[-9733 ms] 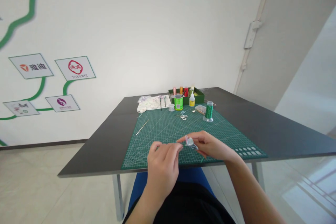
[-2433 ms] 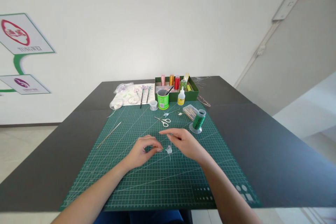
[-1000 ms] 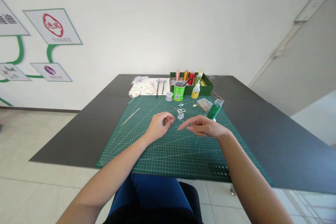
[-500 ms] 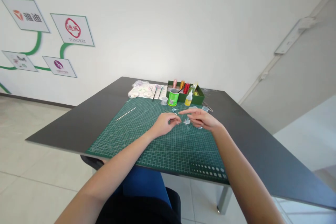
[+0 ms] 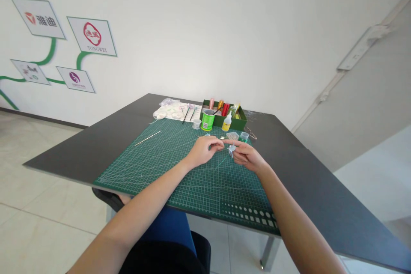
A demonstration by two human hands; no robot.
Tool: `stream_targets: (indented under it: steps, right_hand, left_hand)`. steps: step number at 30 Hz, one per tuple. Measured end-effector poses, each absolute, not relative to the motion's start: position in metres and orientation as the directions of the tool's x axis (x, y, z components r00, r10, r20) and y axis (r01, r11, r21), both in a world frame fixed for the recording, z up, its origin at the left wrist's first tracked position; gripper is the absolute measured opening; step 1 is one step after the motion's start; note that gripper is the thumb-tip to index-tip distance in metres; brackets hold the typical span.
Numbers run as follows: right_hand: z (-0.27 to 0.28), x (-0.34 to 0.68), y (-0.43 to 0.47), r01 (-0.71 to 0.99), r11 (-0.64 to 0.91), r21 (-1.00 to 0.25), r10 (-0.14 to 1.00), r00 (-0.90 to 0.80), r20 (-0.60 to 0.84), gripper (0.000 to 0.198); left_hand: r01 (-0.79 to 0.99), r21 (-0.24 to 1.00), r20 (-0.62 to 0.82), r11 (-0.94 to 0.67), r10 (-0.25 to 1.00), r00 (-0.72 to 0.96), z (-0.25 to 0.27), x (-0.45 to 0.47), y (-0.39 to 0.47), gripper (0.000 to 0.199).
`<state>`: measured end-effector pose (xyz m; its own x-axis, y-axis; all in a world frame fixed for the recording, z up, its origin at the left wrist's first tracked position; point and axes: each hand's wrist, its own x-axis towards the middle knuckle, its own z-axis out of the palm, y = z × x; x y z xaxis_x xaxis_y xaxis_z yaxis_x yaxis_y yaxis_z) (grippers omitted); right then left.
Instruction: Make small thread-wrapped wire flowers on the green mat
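Observation:
Over the middle of the green cutting mat (image 5: 138,167) my two hands nearly meet at the fingertips. My left hand (image 5: 203,150) is closed in a pinch; whatever lies between its fingertips is too small to make out. My right hand (image 5: 248,156) has its index finger stretched toward the left fingertips while the other fingers are curled. At those curled fingers hangs a small pale blue-white petal-like piece (image 5: 231,149), apparently held there. Just beyond the hands are a small light-blue piece (image 5: 207,134), a clear shallow container (image 5: 233,136) and a small clear cup (image 5: 244,137).
Behind the mat stand a green can (image 5: 208,120), a white tub (image 5: 197,124), a glue bottle (image 5: 226,122) and a dark green box (image 5: 238,124) with thread spools. Brushes (image 5: 186,114) lie on white cloth (image 5: 171,111). A thin stick (image 5: 147,138) rests on the mat's left.
My right hand has come down and turned slightly, its index finger now meeting the left fingertips. The pale petal-like piece now shows against my right fingers. The view has shifted a little.

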<state>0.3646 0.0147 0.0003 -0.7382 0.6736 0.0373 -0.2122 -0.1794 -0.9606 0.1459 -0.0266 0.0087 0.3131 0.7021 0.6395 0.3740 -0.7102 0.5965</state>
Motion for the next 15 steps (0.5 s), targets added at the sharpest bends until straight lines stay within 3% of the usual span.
stream_targets:
  steps: [6, 10, 15]
  right_hand:
    - [-0.001, 0.360, 0.006, -0.116, -0.212, -0.970, 0.635, -0.771, -0.046, 0.050]
    - [0.004, 0.362, 0.005, -0.093, -0.222, -0.971, 0.621, -0.781, -0.067, 0.052]
    - [0.001, 0.366, 0.009, -0.076, -0.199, -0.977, 0.615, -0.786, -0.064, 0.054]
  left_hand:
    - [0.354, 0.640, 0.651, -0.682, 0.726, 0.223, -0.006, 0.140, -0.041, 0.009]
    - [0.214, 0.772, 0.593, -0.598, 0.800, 0.096, -0.015, 0.139, -0.045, 0.009]
    - [0.125, 0.848, 0.499, -0.515, 0.856, 0.137, -0.026, 0.144, -0.040, 0.015]
